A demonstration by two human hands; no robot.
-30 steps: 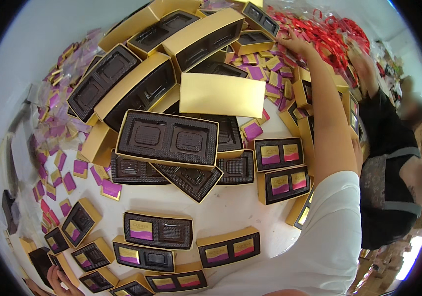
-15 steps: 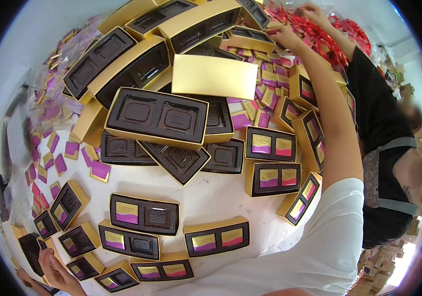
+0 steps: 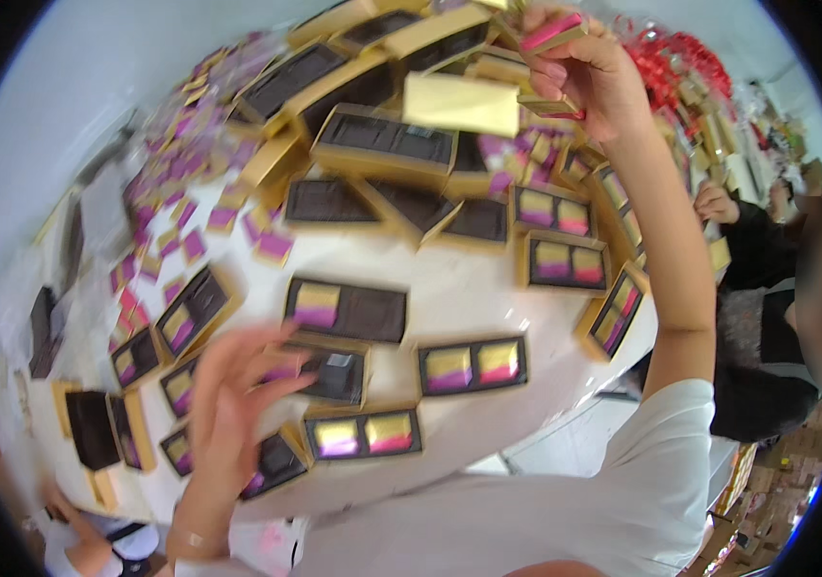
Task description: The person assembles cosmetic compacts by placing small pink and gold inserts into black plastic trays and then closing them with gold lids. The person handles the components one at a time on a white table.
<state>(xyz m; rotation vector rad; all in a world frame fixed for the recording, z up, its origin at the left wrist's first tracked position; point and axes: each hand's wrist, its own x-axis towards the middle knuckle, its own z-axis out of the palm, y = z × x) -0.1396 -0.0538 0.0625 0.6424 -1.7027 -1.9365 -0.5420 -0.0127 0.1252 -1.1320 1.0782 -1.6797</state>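
Note:
Raised at the far right of the table, my right hand [image 3: 596, 82] grips a few wrapped chocolates. One pink-and-gold wrapped chocolate [image 3: 553, 35] sticks out at its fingertips, and another gold-and-red piece [image 3: 552, 107] shows under the palm. My left hand [image 3: 228, 389], smeared by motion, hovers above the near boxes with fingers spread and nothing seen in them. Beneath its fingers lies a small gold box [image 3: 339, 373] with a dark insert. Behind that, a box [image 3: 373, 313] has a purple-and-gold chocolate in its left slot and an unfilled right slot.
Stacked boxes with bare dark trays [image 3: 382, 141] rise at the back. Loose purple-and-gold chocolates [image 3: 195, 243] spread along the left. Filled two-piece boxes [image 3: 473, 365] stand near the front and right. Red packaging [image 3: 680, 58] lies far right. Other people [image 3: 767, 279] are at the right and lower left.
My right hand has come up from the chocolate pile with wrapped chocolates in it. My left hand has moved right from the lower left boxes. The whole view has shifted.

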